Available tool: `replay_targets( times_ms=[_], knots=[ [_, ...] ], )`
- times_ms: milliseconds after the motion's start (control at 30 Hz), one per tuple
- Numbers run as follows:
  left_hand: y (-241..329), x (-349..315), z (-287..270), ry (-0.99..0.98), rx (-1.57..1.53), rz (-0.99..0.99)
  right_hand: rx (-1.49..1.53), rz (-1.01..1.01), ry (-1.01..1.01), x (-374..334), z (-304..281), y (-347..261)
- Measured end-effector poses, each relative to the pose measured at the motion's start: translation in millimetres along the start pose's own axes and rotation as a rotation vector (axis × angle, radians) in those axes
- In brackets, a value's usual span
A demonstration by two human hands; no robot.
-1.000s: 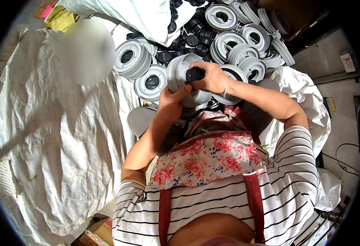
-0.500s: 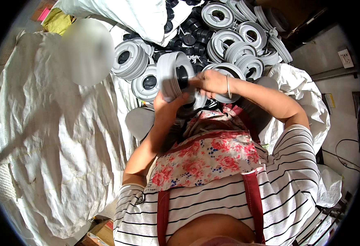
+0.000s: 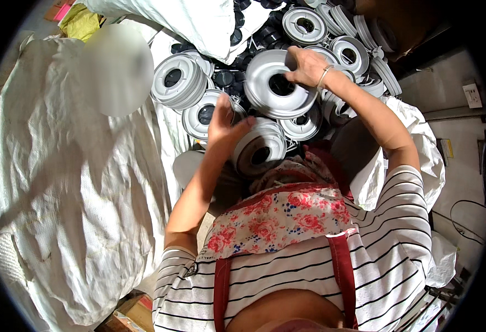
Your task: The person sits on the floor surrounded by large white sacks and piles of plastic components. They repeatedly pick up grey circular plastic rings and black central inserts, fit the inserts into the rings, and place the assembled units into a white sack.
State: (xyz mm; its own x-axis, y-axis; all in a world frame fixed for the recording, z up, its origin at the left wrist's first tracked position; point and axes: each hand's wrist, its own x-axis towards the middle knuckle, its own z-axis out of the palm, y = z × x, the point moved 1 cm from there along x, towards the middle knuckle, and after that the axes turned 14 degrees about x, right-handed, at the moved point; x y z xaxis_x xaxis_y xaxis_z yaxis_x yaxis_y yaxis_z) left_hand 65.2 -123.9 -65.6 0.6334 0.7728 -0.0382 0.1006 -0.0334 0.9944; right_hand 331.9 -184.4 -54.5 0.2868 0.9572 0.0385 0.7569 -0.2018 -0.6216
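Observation:
My right hand (image 3: 308,67) is closed on the upper right rim of a grey plastic ring (image 3: 260,91), its thumb at the dark centre hole. The ring is wide and flanged, and it is tilted with its face up over the pile. Open, with thumb and fingers apart, my left hand (image 3: 223,124) holds nothing. Beside its thumb, close to my lap, a stack of similar grey rings (image 3: 279,141) leans. Part of another ring (image 3: 193,122) lies behind my left fingers. Whether more rings sit under the one in my right hand, I cannot tell.
Stacked grey rings (image 3: 168,69) lie at the left of the pile, and more rings (image 3: 305,26) at the back right. Black round caps (image 3: 268,37) lie among them. White woven sacks (image 3: 77,193) spread along the left. A wall socket (image 3: 471,96) is at the right.
The grey rings held on edge between both hands are no longer there. My left hand has let go and opened; my right hand has moved up and right, gripping a ring tilted face up.

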Motion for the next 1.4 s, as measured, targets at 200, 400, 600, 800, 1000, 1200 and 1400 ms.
replay_targets(
  times_ms=[200, 400, 600, 800, 1000, 1200, 1400],
  knots=[
    [-28.5, 55.0, -15.6, -0.217, -0.609, -0.291, 0.554, 0.43, 0.1, 67.3, 52.5, 50.0],
    [-69.3, 78.6, -11.6, -0.011, -0.241, -0.346, 0.132, 0.748, 0.061, 106.1, 141.5, 110.1],
    [-88.1, 99.9, 4.6, -0.019, -0.128, -0.494, 0.096, 0.353, 0.129, 98.5, 156.3, 87.2],
    [-80.9, 125.7, 34.5, 0.169, 0.002, -0.428, 0.342, -0.073, 0.092, 48.5, 123.4, 21.5],
    [-46.4, 91.7, 18.8, -0.084, -0.499, -0.304, 0.463, -0.145, 0.279, 7.3, 65.0, -11.1],
    [-12.3, 47.1, 6.6, -0.233, -0.309, -0.087, 0.595, -0.06, 0.054, -13.9, 43.8, -50.5],
    [14.4, 15.8, 9.8, -0.211, -0.343, -0.188, 0.103, -0.241, -0.067, -38.6, 28.8, -74.0]
  ],
)
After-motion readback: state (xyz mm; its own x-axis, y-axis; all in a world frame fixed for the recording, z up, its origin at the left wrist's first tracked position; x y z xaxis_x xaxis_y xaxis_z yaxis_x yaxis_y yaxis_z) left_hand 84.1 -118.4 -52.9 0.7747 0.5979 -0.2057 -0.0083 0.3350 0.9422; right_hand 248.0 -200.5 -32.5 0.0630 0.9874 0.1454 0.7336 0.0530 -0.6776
